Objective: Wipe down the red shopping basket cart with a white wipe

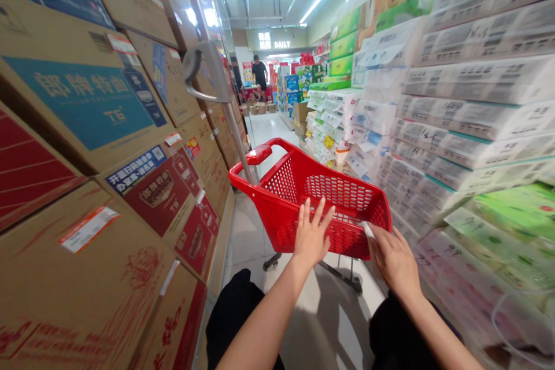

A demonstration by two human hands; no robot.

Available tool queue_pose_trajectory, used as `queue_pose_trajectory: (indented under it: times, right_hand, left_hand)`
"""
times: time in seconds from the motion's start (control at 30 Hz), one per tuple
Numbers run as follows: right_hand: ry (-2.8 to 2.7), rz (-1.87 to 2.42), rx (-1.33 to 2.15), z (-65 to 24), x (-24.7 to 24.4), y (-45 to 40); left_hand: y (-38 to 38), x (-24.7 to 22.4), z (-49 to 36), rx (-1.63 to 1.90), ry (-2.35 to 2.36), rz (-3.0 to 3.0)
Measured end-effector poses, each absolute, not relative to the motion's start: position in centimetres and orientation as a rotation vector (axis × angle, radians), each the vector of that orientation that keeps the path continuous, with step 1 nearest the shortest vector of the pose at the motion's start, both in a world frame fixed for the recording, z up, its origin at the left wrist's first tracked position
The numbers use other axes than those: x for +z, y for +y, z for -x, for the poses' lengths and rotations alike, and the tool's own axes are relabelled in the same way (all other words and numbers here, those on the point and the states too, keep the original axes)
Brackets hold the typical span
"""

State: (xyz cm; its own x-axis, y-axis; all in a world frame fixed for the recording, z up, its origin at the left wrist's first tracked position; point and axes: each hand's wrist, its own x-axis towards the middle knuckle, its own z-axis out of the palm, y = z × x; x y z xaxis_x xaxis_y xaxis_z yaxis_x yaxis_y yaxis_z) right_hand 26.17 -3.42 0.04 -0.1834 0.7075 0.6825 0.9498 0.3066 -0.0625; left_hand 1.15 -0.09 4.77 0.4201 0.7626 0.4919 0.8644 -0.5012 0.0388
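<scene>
A red plastic shopping cart (277, 217) with perforated basket walls stands in the aisle in front of me, its basket holding nothing that I can see. My left hand (311, 237) is open, fingers spread, over the near side of the basket; whether it touches the plastic I cannot tell. At the basket's right corner, my right hand (392, 257) has its fingers bent around a small white wad (367, 230) like a tissue or cloth. Most of that wad is hidden by the fingers.
Stacked cardboard cartons (99, 98) line the left side, behind a metal pole with a grey handle (203, 72). Piles of wrapped paper packs (468, 98) rise close on the right. Farther down the tiled aisle (269, 127), a person in dark clothes (259, 72) is standing.
</scene>
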Motion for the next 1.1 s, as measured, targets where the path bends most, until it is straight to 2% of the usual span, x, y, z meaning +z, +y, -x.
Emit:
queue_pose_trajectory:
  times: [0.2, 0.5, 0.83, 1.1]
  right_hand:
    - [-1.975, 1.403, -0.556, -23.7, 0.1, -4.4]
    - [-2.176, 1.253, -0.457, -17.2, 1.6, -2.2]
    - [-2.151, 1.199, -0.246, -19.7, -0.3, -3.5]
    - [-2.219, 1.188, -0.234, -18.0, 1.1, -2.8]
  left_hand:
    - [0.1, 5.0, 0.6, -0.689, -1.468, 2.447]
    - [0.3, 2.8, 0.3, -0.707, -1.48, 2.502]
    - [3.0, 2.9, 5.1, -0.788, -1.475, 2.577]
    - [2.4, 3.4, 5.3, -0.869, -1.449, 2.631]
